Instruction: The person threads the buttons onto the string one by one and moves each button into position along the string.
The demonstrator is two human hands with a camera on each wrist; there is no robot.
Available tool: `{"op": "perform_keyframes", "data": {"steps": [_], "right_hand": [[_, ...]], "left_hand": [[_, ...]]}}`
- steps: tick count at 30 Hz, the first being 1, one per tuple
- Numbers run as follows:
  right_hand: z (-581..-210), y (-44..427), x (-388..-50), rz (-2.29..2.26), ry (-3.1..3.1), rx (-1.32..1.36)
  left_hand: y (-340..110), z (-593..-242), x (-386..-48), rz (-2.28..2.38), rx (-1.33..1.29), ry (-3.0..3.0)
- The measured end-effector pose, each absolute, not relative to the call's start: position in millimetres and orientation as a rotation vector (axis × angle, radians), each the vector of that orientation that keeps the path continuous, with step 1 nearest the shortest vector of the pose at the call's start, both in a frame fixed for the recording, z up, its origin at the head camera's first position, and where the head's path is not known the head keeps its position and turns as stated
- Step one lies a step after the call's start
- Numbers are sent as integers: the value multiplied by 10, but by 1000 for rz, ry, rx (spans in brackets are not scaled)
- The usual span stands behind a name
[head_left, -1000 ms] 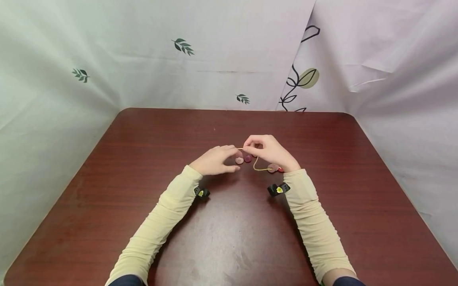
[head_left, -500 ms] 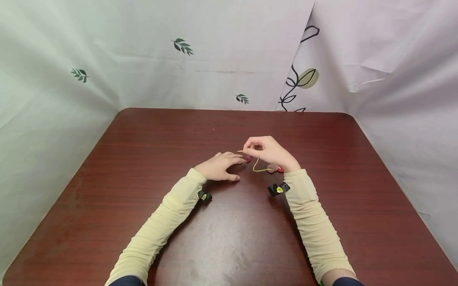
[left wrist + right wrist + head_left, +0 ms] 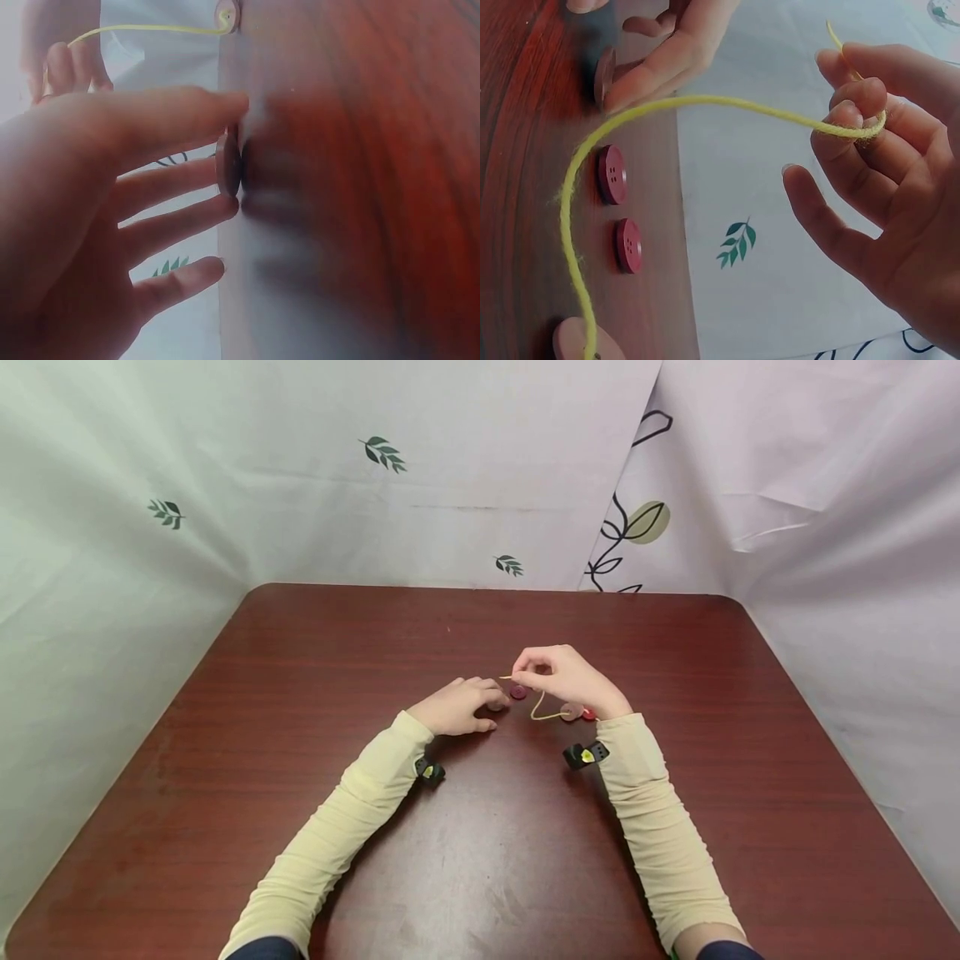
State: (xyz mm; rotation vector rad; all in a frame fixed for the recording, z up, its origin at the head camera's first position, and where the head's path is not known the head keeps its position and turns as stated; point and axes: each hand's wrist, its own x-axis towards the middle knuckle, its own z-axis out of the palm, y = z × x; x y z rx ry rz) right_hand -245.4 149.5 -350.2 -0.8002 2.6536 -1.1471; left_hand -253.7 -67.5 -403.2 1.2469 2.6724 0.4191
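Observation:
My left hand (image 3: 453,707) is low over the table, fingertips touching a brownish-pink button (image 3: 227,166). The button lies nearly flat at the tabletop, and in the left wrist view the thumb is apart from it. My right hand (image 3: 572,678) pinches a yellow cord (image 3: 568,217) near its thin end, which sticks out past the fingertips. From there the cord curves down to a large pink button (image 3: 571,712), passing through it. Beside that sits a red button (image 3: 588,714), partly hidden in the head view.
Two dark red buttons with several holes, one nearer the left hand (image 3: 613,175) and one nearer the pink button (image 3: 628,246), lie between the hands. The brown table (image 3: 465,860) has pale curtains (image 3: 300,510) behind and at its sides.
My left hand has left the cord's end and come down toward me onto the buttons, then drawn slightly left with its fingers on one. The right hand has hardly moved.

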Motion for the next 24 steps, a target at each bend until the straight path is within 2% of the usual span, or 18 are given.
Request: {"op": "perform_keyframes", "data": {"steps": [24], "right_hand": [[-3517, 1556, -2477, -1099, 2665, -808]], "left_hand": [[-693, -3959, -2540, 579, 1292, 2703]]}}
